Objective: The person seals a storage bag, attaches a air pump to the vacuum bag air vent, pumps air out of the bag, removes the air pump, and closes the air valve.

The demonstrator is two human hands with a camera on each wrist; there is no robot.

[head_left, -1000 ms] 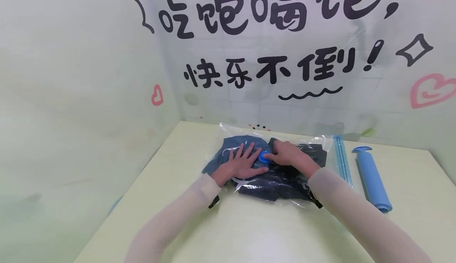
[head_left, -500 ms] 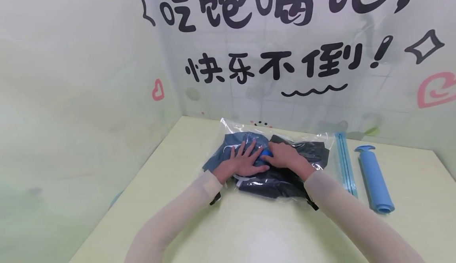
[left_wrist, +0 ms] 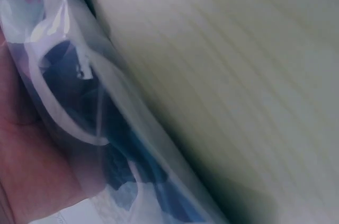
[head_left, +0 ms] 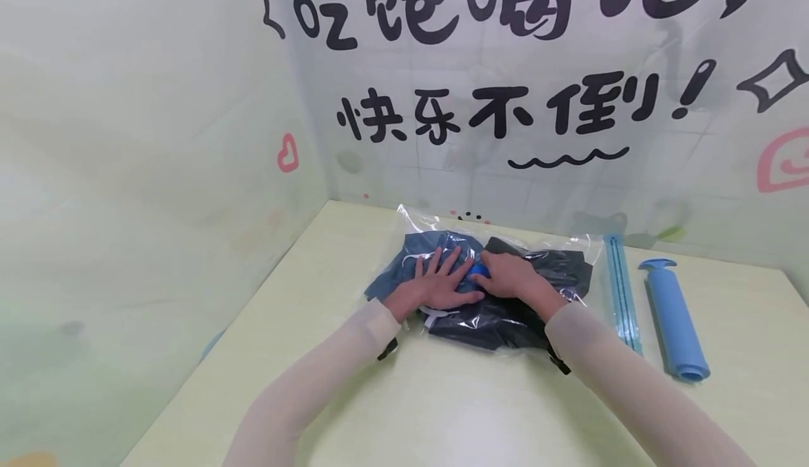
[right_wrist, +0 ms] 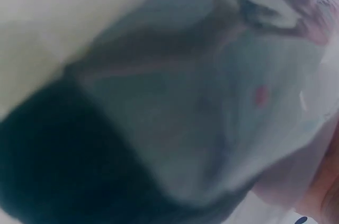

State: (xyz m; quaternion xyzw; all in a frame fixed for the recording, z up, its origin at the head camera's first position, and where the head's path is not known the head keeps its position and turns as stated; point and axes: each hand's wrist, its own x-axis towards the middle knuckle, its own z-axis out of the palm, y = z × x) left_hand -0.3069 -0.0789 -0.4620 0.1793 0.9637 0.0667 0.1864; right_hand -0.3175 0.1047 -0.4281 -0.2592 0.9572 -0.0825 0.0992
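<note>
A clear vacuum storage bag [head_left: 409, 222] lies on the table with folded clothes inside, blue fabric [head_left: 387, 274] at the left and dark fabric [head_left: 483, 331] at the right and front. My left hand [head_left: 439, 290] rests on the bag, fingers spread, beside the valve. With curled fingers and thumb, my right hand [head_left: 508, 276] grips the round blue valve cap [head_left: 479, 270], hiding part of it. The left wrist view has the heel of the left hand [left_wrist: 39, 166] against the plastic, near a white cord [left_wrist: 58, 110]. Glossy plastic over dark cloth [right_wrist: 69, 150] fills much of the right wrist view.
Along the bag's right end runs a blue zip strip [head_left: 622, 291]. A blue hand pump [head_left: 678, 323] lies right of it, handle toward the back. Behind the pale table [head_left: 442, 411] stands a wall [head_left: 373, 186] with large black lettering; another wall rises at the left.
The right hand's fingers have shifted around the valve cap and cover more of it. The left hand stays spread on the bag. The head view has turned slightly, sliding the scene rightward.
</note>
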